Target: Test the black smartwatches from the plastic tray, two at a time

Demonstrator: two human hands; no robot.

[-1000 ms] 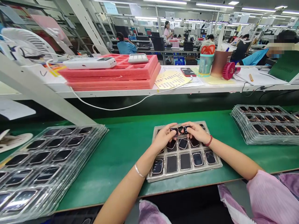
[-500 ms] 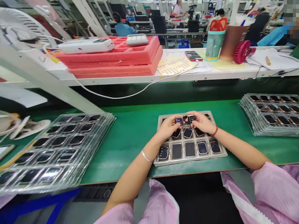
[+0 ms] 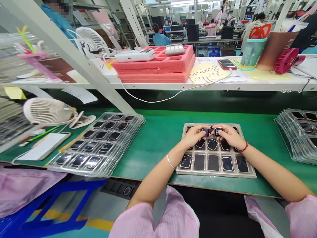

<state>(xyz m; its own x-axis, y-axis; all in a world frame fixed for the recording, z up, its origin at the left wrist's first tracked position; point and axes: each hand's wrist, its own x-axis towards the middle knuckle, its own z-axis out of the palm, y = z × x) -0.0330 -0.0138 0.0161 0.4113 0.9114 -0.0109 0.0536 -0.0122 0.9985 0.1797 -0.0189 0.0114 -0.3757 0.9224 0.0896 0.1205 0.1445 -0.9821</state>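
Held watches: the left watch (image 3: 205, 132) and the right watch (image 3: 218, 132) are held side by side, with a small gap, over the back part of the clear tray (image 3: 215, 174).
Left hand (image 3: 193, 136): the left watch is pinched between thumb and fingers.
Right hand (image 3: 231, 136): the right watch is pinched likewise, thumb laid over its face.
Long axis: it seems directed away from the body for both, though partly covered by thumbs.
Middle row: tray watches (image 3: 212, 144) are seen just nearer the body than the fingers, some turned askew.
Front row: watches are placed in the leftmost and two rightmost pockets; dark rectangular floors are shown in the others.
Back row: mostly hidden by the hands.
Stacks: watches are carried on the left stack (image 3: 130, 142) and the right stack (image 3: 284, 135), both well apart from the tray.
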